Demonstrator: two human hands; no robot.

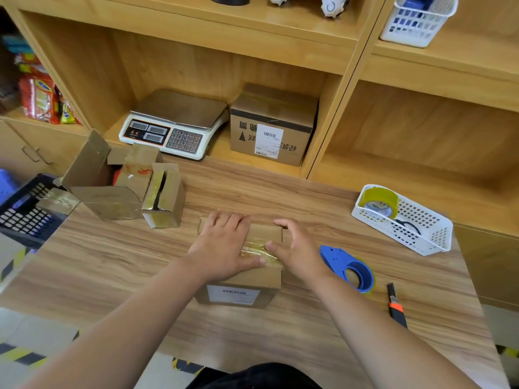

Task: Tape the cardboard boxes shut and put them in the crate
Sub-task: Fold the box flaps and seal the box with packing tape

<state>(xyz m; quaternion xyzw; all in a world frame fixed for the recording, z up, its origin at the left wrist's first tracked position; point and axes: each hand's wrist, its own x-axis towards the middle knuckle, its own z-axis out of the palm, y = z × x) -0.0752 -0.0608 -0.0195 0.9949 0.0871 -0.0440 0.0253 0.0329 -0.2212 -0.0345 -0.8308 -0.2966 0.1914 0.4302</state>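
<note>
While box (252, 279) atop, desk (252, 192) w/ shelves (196, 32)

Well beyond your fingers (224, 221) a scale (175, 122) sits on the shelf (224, 154); utility knife (396, 306) lies on the desk (112, 262), off right.

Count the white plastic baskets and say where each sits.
2. One basket on the table at right, holding a tape roll; the other basket on the upper shelf, top right. None seems hidden.

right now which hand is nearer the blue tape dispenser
Right. The right hand sits at the right edge of the cardboard box, just left of the blue tape dispenser; the left hand lies flat on its top, farther left.
</note>
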